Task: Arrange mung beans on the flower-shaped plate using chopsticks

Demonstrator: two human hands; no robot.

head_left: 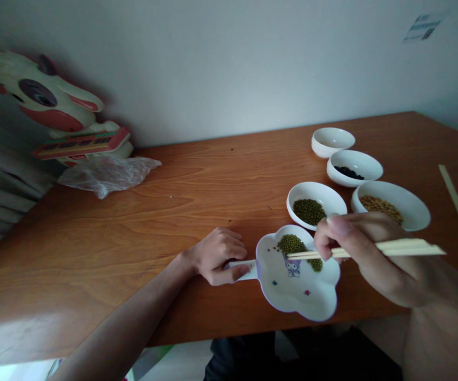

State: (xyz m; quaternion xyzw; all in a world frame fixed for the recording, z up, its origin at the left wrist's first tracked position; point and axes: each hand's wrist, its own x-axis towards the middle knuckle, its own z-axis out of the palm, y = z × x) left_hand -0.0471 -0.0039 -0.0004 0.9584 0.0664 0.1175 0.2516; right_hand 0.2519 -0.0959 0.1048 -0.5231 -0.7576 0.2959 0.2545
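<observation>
My left hand (223, 257) is closed around the short handle of a white flower-shaped plate (284, 296) with a purple rim and cartoon prints. Mung beans (291, 244) lie on the plate's far side, in a larger heap and a smaller patch to its right. In my right hand (375, 248) is a pair of light wooden chopsticks (312, 254). Their tips are over the plate, close to the green beans; whether they touch the surface I cannot tell. Just beyond the plate stands a white bowl (334, 201) with more mung beans in it.
Behind my right hand is a bowl (417, 211) of yellowish beans. Farther back stand a bowl (366, 164) of black beans and another white bowl (332, 138). A pale strip (454, 192) lies at right. At left are a cow-shaped toy keyboard (82, 145) and a plastic bag (110, 174).
</observation>
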